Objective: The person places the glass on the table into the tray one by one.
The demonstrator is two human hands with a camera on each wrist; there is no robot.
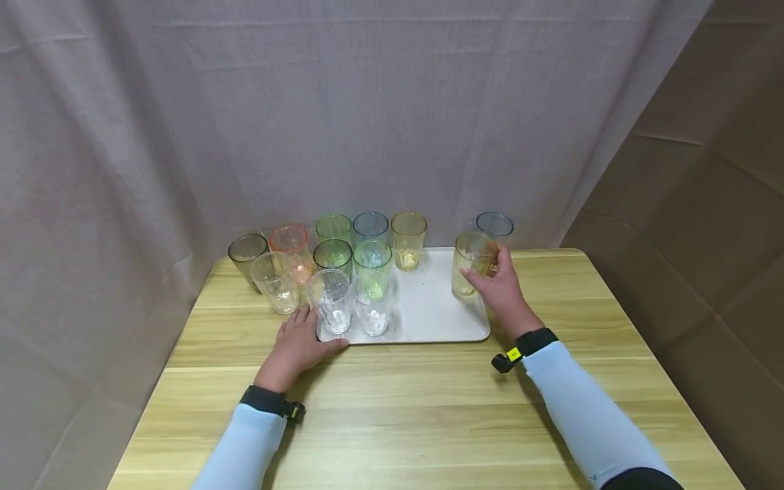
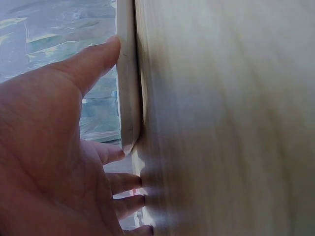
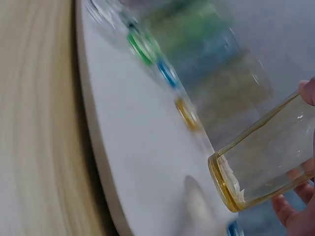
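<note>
My right hand (image 1: 503, 289) grips a yellow glass (image 1: 471, 262) by its side, over the right end of a white tray (image 1: 437, 306). In the right wrist view the base of this yellow glass (image 3: 266, 157) shows over the tray. My left hand (image 1: 300, 350) lies at the tray's front left corner. Its thumb touches the tray's rim in the left wrist view, with the other fingers spread past the corner (image 2: 127, 142). Close to the left hand stand a clear glass (image 1: 275, 286) on the table and another clear glass (image 1: 333, 306) on the tray.
On the tray are also a clear glass (image 1: 372, 313), a light green glass (image 1: 372, 265), a yellow glass (image 1: 408, 238) and several others. A red-rimmed glass (image 1: 290, 245) and a dark glass (image 1: 245, 255) stand left. A blue-rimmed glass (image 1: 495, 223) is behind my right hand.
</note>
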